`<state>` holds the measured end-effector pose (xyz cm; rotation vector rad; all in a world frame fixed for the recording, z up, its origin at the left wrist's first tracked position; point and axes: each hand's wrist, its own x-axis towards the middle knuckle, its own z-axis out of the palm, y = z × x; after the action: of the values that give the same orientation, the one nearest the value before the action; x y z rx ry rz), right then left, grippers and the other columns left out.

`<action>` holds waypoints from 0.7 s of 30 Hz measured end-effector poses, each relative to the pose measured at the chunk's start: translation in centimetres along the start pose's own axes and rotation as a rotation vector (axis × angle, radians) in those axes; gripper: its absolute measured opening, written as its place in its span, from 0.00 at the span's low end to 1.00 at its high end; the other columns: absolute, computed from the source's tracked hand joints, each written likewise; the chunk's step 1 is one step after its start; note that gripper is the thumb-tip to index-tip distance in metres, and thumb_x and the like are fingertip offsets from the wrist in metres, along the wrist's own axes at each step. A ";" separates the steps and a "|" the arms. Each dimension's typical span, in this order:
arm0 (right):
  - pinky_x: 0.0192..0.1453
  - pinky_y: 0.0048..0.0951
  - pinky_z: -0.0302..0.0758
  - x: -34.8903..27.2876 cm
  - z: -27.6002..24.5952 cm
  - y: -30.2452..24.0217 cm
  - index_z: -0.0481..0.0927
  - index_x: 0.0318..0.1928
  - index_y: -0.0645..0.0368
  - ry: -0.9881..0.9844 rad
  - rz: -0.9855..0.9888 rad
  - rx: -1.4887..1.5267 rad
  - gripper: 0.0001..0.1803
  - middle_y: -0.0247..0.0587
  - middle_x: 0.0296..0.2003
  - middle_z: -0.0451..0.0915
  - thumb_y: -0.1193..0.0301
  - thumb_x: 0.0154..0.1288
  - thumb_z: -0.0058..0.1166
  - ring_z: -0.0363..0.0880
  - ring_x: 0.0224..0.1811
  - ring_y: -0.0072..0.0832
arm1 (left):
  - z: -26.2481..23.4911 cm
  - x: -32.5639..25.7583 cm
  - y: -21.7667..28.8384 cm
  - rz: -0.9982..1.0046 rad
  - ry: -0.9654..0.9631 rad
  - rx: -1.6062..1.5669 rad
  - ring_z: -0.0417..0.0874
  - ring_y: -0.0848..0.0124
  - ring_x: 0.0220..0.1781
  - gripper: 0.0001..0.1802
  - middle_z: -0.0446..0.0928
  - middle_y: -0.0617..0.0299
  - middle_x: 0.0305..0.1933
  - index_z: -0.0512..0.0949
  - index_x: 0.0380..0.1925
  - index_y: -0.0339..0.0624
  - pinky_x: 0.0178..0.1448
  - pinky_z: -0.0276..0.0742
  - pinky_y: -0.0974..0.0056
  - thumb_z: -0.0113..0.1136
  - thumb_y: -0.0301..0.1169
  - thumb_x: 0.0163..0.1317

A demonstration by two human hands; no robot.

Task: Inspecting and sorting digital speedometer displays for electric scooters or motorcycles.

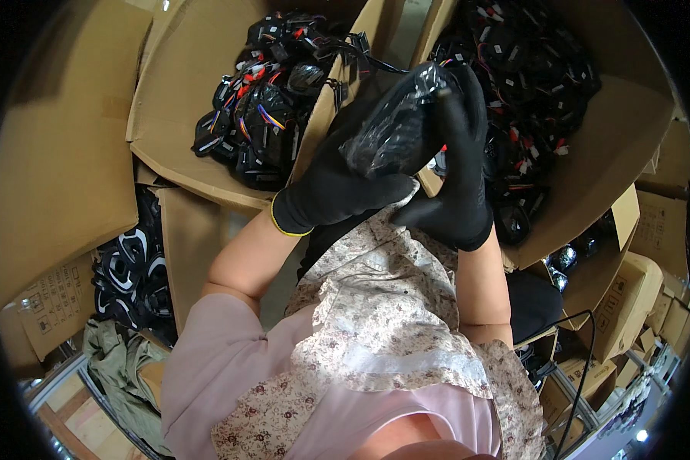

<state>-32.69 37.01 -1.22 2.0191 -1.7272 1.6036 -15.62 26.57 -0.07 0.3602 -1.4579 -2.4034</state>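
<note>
A glossy black plastic part (395, 130), covered with clear film, is held up between my two hands over the gap between two cardboard boxes. My left hand (345, 188), in a black knitted glove with a yellow cuff edge, grips it from the lower left. Its fingers are mostly hidden behind the part, and its thumb points right. My right hand (458, 169), also black-gloved, closes on the part's right side with fingers pointing up and a fingertip against the film. Dark cables (372, 57) run near its top end toward the left box.
The left cardboard box (199, 84) and the right cardboard box (617, 146) hold piles of black wired units with red and white connectors. Black-and-silver parts (123, 268) lie at lower left beside a grey-green cloth (119, 376). Closed cartons (625, 307) stack at right, near a hanging black cable (590, 360).
</note>
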 end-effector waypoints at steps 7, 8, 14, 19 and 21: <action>0.64 0.36 0.71 -2.1 1.1 -1.5 0.73 0.59 0.60 0.308 0.646 0.785 0.26 0.46 0.62 0.71 0.61 0.65 0.61 0.73 0.60 0.33 | -0.4 -0.2 -1.3 0.281 0.064 0.387 0.73 0.65 0.68 0.31 0.72 0.54 0.68 0.73 0.64 0.37 0.71 0.68 0.59 0.68 0.30 0.61; 0.63 0.37 0.72 -2.0 1.0 -1.2 0.74 0.55 0.60 0.284 0.467 0.612 0.23 0.46 0.59 0.74 0.62 0.65 0.61 0.74 0.58 0.35 | -0.5 -0.2 -1.2 0.357 0.154 0.439 0.75 0.65 0.64 0.29 0.74 0.55 0.65 0.75 0.61 0.37 0.70 0.68 0.59 0.70 0.33 0.60; 0.57 0.45 0.71 -0.6 0.5 -0.5 0.77 0.44 0.59 0.206 -0.061 0.136 0.17 0.49 0.48 0.81 0.66 0.60 0.67 0.75 0.52 0.46 | -2.2 -0.3 0.1 0.692 0.250 0.793 0.83 0.67 0.49 0.24 0.83 0.60 0.47 0.83 0.47 0.41 0.66 0.71 0.57 0.77 0.37 0.52; 0.62 0.46 0.67 1.1 -0.2 -0.4 0.78 0.44 0.56 0.002 -0.206 -0.026 0.22 0.48 0.48 0.81 0.67 0.49 0.74 0.76 0.52 0.45 | -2.8 -0.2 2.1 0.687 0.164 1.159 0.83 0.65 0.48 0.21 0.84 0.59 0.43 0.83 0.46 0.42 0.65 0.72 0.57 0.77 0.32 0.50; 0.63 0.44 0.68 1.7 0.1 -1.1 0.77 0.46 0.58 0.018 -0.166 -0.057 0.23 0.50 0.50 0.80 0.69 0.51 0.73 0.76 0.54 0.42 | -2.7 -0.6 2.2 0.723 0.164 1.278 0.84 0.63 0.47 0.21 0.85 0.58 0.45 0.83 0.45 0.43 0.64 0.73 0.58 0.76 0.30 0.50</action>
<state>-32.02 36.15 0.55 2.0546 -1.5351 1.4995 -13.78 23.72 0.68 0.2000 -2.3103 -0.6819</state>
